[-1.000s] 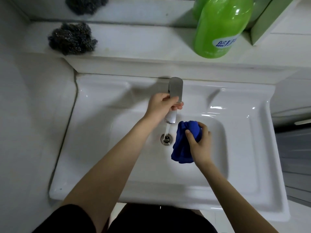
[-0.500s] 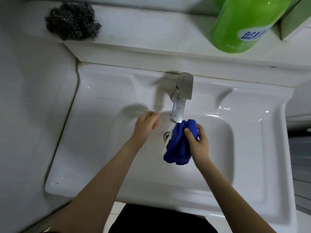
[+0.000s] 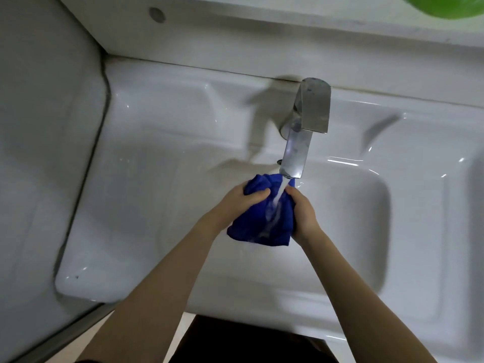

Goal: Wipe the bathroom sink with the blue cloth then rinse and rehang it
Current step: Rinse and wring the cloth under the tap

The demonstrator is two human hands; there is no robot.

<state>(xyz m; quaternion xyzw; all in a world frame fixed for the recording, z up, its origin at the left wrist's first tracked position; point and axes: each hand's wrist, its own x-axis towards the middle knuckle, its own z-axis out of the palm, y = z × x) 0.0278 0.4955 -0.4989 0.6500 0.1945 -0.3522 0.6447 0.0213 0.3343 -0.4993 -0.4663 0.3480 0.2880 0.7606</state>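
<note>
- Water ran from the metal faucet (image 3: 301,142) in a thin stream and struck the blue cloth (image 3: 264,218) just below the spout.
- The cloth was bunched into a wad and held above the basin of the white sink (image 3: 162,142), near its back wall — not resting on the porcelain.
- The left hand (image 3: 242,203) gripped the cloth's left side, fingers curled tight around the fabric with the thumb lying across its top.
- The right hand (image 3: 303,213) clasped the right side, fingers wrapped around the edge and largely hidden behind the cloth.
- The two hands sat close together, the stream falling between them onto the fabric.
- A white ledge (image 3: 288,30) ran behind the sink, and the bottom of a green bottle (image 3: 445,6) showed at the top right corner.
- Dark clothing (image 3: 248,341) filled the lower edge — nothing more of it could be made out.
</note>
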